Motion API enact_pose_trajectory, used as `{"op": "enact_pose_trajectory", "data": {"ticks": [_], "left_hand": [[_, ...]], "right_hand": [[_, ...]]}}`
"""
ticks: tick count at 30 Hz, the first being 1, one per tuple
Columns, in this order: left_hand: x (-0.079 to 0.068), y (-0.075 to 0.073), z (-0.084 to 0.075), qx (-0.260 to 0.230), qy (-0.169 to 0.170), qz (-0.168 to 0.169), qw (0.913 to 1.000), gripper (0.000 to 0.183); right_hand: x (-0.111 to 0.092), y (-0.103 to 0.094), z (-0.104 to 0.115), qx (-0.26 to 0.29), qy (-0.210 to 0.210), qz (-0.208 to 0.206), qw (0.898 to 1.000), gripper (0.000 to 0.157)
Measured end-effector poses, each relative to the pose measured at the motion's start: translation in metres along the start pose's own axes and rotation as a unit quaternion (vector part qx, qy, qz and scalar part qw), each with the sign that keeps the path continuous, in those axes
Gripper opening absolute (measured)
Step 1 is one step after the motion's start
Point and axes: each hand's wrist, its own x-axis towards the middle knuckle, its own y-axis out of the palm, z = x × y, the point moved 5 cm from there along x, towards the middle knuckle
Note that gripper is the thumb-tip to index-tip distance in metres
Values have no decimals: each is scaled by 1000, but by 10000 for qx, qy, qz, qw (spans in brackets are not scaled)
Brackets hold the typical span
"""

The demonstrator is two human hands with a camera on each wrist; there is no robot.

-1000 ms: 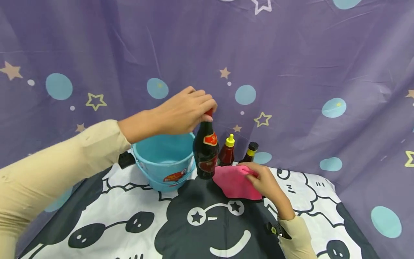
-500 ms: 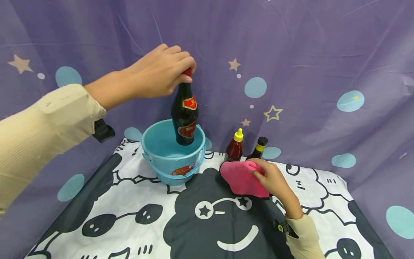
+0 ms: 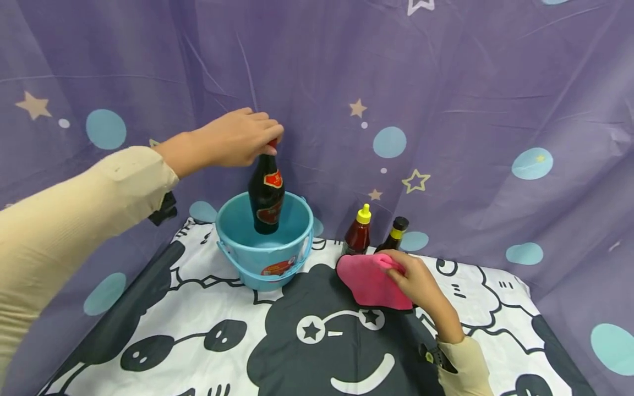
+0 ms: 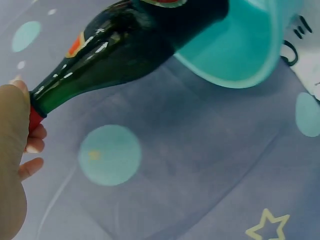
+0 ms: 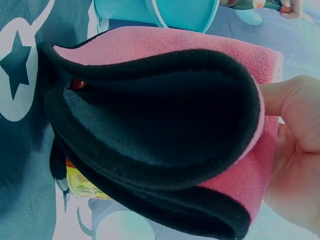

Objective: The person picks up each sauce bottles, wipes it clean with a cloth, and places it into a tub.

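A dark green glass bottle with red labels hangs upright from my left hand, which grips it by its red cap. In the head view the bottle's base shows within the mouth of the light blue bucket. The left wrist view has the bottle overlapping the bucket's rim. My right hand pinches a pink cloth by its upper edge, right of the bucket. Seen from the right wrist, the cloth is folded, with black edging and a dark underside.
Behind the cloth stand a red sauce bottle with a yellow nozzle cap and a dark bottle with a black cap; the cloth hides their lower parts. A sheep-print cover lies on the table, against a purple curtain.
My left hand has lifted the green bottle from beside the bucket, moved it left over the bucket's mouth, then lowered it somewhat. My right hand keeps holding the cloth in place.
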Motion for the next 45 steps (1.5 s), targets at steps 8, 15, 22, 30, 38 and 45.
{"op": "enact_pose_trajectory", "data": {"ticks": [8,15,22,30,38,45], "left_hand": [[-4,37,-1,568,317,211,9977,21],[-4,59,-1,559,339,727,9952,23],[-3,78,-4,334,379,1095,9927,19],[-9,97,-8,270,317,1471,9882,21],[-18,113,-10,336,195,1815,9826,21],[-19,118,-9,187,58,2017,9792,24]], "right_hand": [[1,3,6,-63,-203,-86,9997,31],[2,5,12,-36,-221,-41,9997,32],[2,6,16,-7,-262,-31,9997,30],[4,12,17,-9,-240,76,9997,31],[4,14,21,40,-121,182,9998,33],[1,13,21,-27,-261,115,9996,32]]}}
